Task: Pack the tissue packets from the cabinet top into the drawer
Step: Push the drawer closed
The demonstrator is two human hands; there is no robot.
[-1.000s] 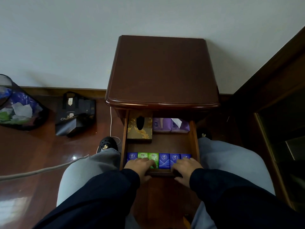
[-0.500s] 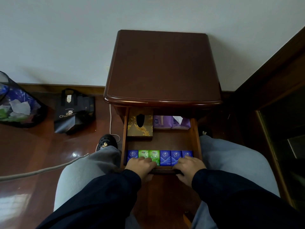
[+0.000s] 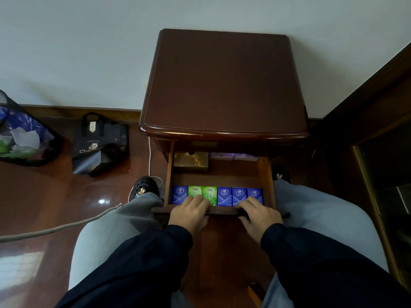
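The dark wooden cabinet top [image 3: 222, 85] is bare. Below it the drawer [image 3: 265, 174] stands partly open. A row of several tissue packets lies along its front: blue ones [image 3: 224, 195] and two green ones [image 3: 209, 192]. At the back, a gold tissue box [image 3: 191, 160] and purple packs [image 3: 231, 155] are half hidden under the cabinet top. My left hand [image 3: 189, 213] and my right hand [image 3: 258, 215] both grip the drawer's front edge, fingers curled over it onto the packets.
A black tote bag [image 3: 100, 143] and a mesh bin of rubbish [image 3: 20, 134] sit on the floor to the left. A grey cable [image 3: 55, 230] crosses my left knee. Dark furniture [image 3: 378, 130] stands close on the right.
The drawer has slid inward. Less of the gold box and purple packs shows under the cabinet top. Both hands stay on the drawer front.
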